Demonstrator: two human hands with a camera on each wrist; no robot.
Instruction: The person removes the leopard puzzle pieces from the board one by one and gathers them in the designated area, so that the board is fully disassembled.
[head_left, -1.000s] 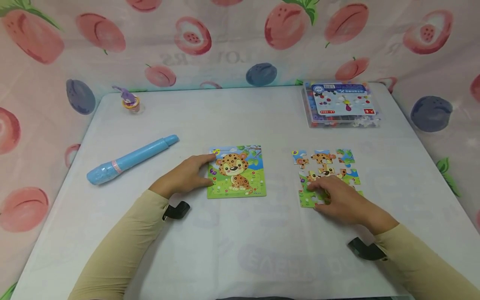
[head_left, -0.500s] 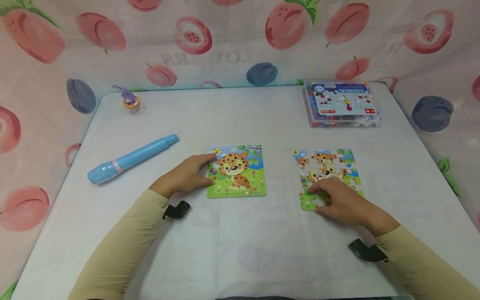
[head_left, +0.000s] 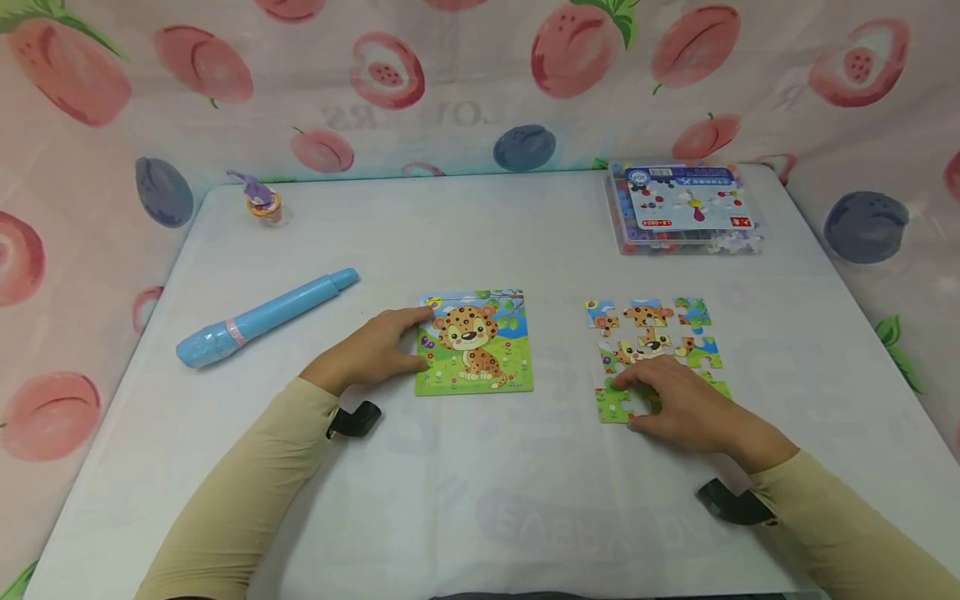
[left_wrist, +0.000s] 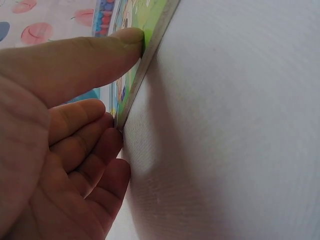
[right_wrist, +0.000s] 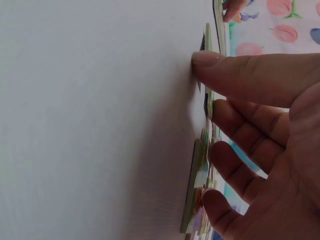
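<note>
A square leopard picture board lies flat in the middle of the table. My left hand touches its left edge with thumb and fingertips; in the left wrist view the thumb rests on the rim and the other fingers are loosely bent. Right of the board, loose jigsaw pieces of the same leopard picture lie in spaced rows. My right hand is over the lower rows and hides some pieces. Its thumb and fingertips touch the green lower-left jigsaw piece, which lies on the table; the fingers are relaxed.
A blue tube-shaped toy lies on the left of the white table. A small purple-topped toy stands at the back left. At the back right is a clear box of colourful pieces. Fruit-print cloth hangs behind.
The green lower-left piece has shifted slightly toward the front of the table under my right fingers, then a little left. My left hand and the picture board have stayed put.
</note>
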